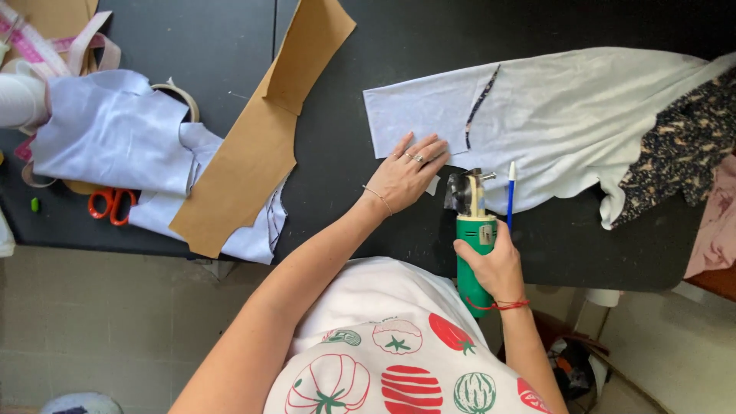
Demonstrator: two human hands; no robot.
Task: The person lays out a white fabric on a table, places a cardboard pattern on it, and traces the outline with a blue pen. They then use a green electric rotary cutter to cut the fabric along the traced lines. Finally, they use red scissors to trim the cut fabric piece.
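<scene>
Now the right hand (497, 264) is closed around the green handle of a cutter (471, 238), low and right of the middle of the frame; the fingers wrap it fully, and a blue pen (510, 195) stands up from the same hand, between the fingers. The metal head of the cutter touches the lower edge of the pale cloth (552, 107). The left hand (405, 175) lies open and flat, fingers spread a little (rings on two of them), pressing the lower left corner of this cloth just beside the cutter head; it grips nothing.

The cloth stretches from the centre to the upper right, with a dark slit in it, and a flowered fabric (682, 146) lies on its right end. All rests on a black table (337, 169). At the left are a brown paper pattern (253, 153), more pale fabric pieces (115, 130) and orange scissors (110, 204). Below the table a light tiled floor (100, 322) is seen.
</scene>
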